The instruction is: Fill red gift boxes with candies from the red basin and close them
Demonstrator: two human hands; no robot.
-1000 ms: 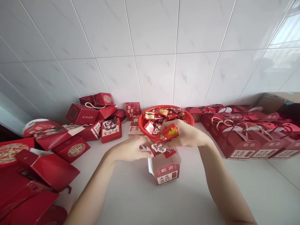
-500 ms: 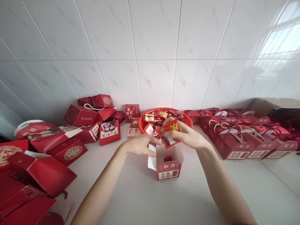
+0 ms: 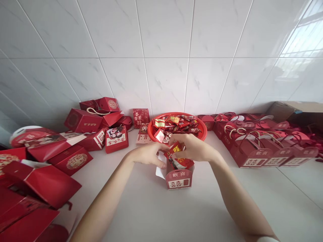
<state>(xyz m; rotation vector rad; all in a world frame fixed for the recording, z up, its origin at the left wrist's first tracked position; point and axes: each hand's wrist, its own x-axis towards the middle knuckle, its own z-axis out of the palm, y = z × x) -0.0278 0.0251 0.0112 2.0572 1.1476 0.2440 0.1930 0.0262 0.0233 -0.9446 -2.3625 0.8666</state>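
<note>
A small red gift box [image 3: 179, 183] with white characters on its front stands with its top open on the table. My left hand [image 3: 151, 154] is closed on the box's left side, thumb by the white flap [image 3: 161, 172]. In the box's opening, my right hand [image 3: 193, 148] grips red candy packets [image 3: 180, 161] with gold print. The fingertips on the far side are partly hidden. Just behind the hands is a red plastic basin [image 3: 152, 132] heaped with wrapped candies [image 3: 181, 122].
Red boxes [image 3: 80, 159] of several shapes lie piled on the left. Rows of red boxes with rope handles [image 3: 254, 154] stand at right, before a cardboard carton [image 3: 290, 109]. Small red cards or packs [image 3: 141, 117] lean at the tiled wall [image 3: 166, 80].
My right hand has lowered the candy packets from above the box into its opening. My left hand has stayed at the box's left side. The view has shifted slightly.
</note>
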